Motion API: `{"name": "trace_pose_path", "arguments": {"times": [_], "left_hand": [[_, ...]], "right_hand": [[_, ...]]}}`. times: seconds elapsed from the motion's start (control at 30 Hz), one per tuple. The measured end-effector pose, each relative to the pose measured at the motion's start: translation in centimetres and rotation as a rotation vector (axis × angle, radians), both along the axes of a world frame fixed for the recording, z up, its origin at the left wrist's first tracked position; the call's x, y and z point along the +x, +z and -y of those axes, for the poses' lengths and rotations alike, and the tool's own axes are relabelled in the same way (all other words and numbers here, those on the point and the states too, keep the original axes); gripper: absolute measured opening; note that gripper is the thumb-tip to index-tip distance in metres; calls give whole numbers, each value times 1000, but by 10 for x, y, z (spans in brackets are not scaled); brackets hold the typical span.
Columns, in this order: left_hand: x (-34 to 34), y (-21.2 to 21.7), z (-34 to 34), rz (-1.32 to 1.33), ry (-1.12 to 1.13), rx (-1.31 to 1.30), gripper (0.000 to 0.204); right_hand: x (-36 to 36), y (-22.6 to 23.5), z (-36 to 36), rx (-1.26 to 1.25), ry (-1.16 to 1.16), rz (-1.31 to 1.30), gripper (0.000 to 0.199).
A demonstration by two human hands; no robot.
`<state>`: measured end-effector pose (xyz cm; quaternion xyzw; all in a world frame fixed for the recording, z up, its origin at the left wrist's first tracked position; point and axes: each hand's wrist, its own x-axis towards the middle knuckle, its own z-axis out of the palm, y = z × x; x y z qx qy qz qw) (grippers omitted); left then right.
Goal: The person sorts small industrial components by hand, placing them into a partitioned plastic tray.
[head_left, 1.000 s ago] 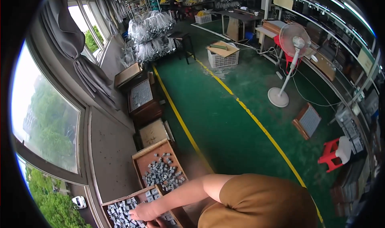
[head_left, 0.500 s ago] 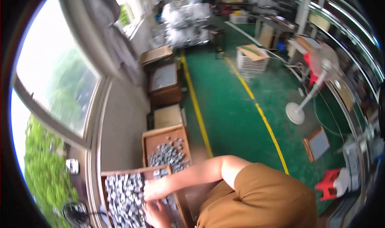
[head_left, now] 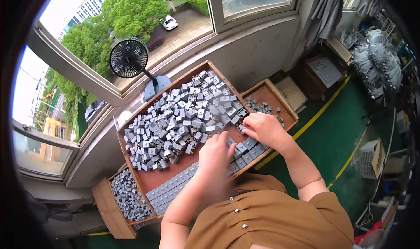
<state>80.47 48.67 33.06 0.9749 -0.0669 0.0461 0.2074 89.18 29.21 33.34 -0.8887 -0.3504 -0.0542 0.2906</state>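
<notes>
A large wooden tray [head_left: 217, 69] with a reddish bottom lies in front of me. Small grey block-shaped parts [head_left: 175, 122], some with metal bits showing, are heaped across its far side. Along the near edge, similar blocks stand in tidy rows [head_left: 175, 185]. My left hand [head_left: 214, 152], partly blurred, hovers over the rows with thumb and index finger apart and nothing visible between them. At the tray's right end, my right hand [head_left: 264, 128] is closed, fingertips bent together beside loose blocks. Whatever it pinches is hidden.
Smaller trays of grey parts flank the big one: a right tray [head_left: 290, 111] and a left tray [head_left: 105, 205]. A black fan [head_left: 129, 58] stands by the open window. Farther right are stacked boxes [head_left: 323, 69], bagged goods [head_left: 376, 60] and a white crate [head_left: 371, 159] on the green floor.
My view has swung left and down from the aisle to the big tray. Both hands, close together over the tray before, are now farther apart, the right one at the tray's right end.
</notes>
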Motion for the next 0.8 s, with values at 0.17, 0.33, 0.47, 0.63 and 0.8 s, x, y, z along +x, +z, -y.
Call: {"name": "trace_pose_path", "arguments": {"times": [0.17, 0.33, 0.47, 0.63, 0.8], "left_hand": [[2, -5, 10, -52, 70, 15, 29], [-10, -4, 14, -34, 116, -43, 35], [-16, -6, 18, -38, 129, -48, 42], [-21, -5, 22, -13, 159, -62, 47], [-21, -5, 20, 38, 149, -71, 46]], "right_hand": [[0, -6, -8, -112, 85, 60, 24], [5, -4, -8, -151, 154, 45, 30], [11, -6, -10, -152, 215, 41, 33], [16, -1, -9, -182, 313, 52, 32], [25, -4, -12, -230, 384, 29, 26]]}}
